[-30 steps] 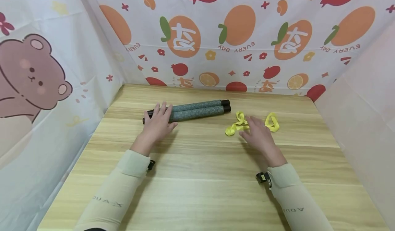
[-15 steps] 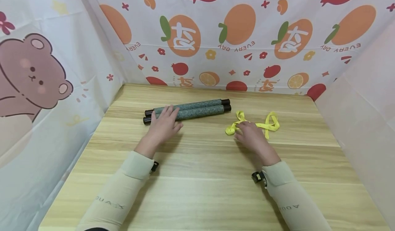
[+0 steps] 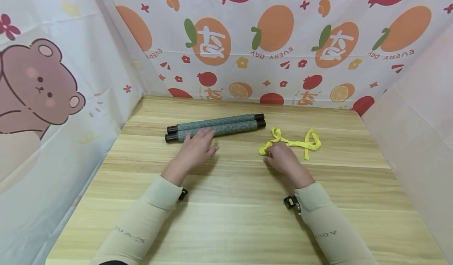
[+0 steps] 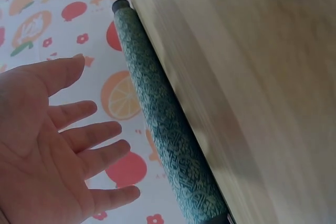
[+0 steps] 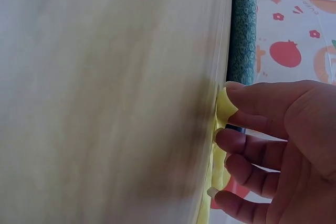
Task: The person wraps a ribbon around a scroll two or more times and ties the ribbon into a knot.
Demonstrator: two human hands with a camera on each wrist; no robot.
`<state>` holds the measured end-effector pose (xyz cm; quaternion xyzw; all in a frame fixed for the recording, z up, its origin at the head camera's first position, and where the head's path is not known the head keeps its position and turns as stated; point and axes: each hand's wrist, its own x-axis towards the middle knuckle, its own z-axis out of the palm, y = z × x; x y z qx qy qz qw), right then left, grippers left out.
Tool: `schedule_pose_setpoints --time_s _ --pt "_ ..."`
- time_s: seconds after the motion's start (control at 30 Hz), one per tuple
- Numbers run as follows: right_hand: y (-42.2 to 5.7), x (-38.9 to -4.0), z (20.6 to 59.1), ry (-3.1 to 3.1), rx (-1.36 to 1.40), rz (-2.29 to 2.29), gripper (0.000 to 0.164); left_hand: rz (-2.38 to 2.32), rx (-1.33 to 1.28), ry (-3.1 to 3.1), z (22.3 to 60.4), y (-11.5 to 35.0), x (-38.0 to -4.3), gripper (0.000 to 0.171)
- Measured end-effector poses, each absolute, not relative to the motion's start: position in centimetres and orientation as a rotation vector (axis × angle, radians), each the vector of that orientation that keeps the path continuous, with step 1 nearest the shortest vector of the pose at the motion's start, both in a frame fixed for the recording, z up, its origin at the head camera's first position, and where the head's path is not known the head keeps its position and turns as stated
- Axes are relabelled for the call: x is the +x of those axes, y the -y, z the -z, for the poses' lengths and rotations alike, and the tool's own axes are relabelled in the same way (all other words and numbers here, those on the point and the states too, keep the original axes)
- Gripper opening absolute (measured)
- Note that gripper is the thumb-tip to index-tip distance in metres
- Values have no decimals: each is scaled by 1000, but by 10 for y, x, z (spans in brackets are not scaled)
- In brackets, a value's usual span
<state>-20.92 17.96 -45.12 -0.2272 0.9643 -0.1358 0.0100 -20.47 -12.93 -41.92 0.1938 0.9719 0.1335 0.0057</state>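
Observation:
Two scrolls (image 3: 226, 129), rolled up in patterned blue-green covering with black ends, lie side by side near the back of the table. My left hand (image 3: 198, 149) is over the front scroll's near side, fingers spread. In the left wrist view that hand (image 4: 58, 145) is apart from the scroll (image 4: 163, 114), palm empty. To the right, a yellow ribbon (image 3: 297, 143) lies loosely looped on the table. At its left end my right hand (image 3: 283, 159) is lowered onto it. The right wrist view has thumb and index finger pinching the ribbon (image 5: 226, 107), other fingers curled beside it.
The wooden table (image 3: 226, 210) reaches back to a white curtain (image 3: 244, 72) printed with fruit. A bear-printed curtain (image 3: 106, 60) hangs at the left, and a plain pale one (image 3: 421, 111) at the right.
My left hand has slid right and toward me, off the scrolls' left ends. My right hand has moved left and slightly nearer me along the ribbon, its fingers closing on it.

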Motion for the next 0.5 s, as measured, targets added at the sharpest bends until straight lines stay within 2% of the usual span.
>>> schedule_pose_setpoints --time_s 0.5 --pt "-153 -198 446 -2889 -805 578 11 -649 815 -2888 426 99 -193 54"
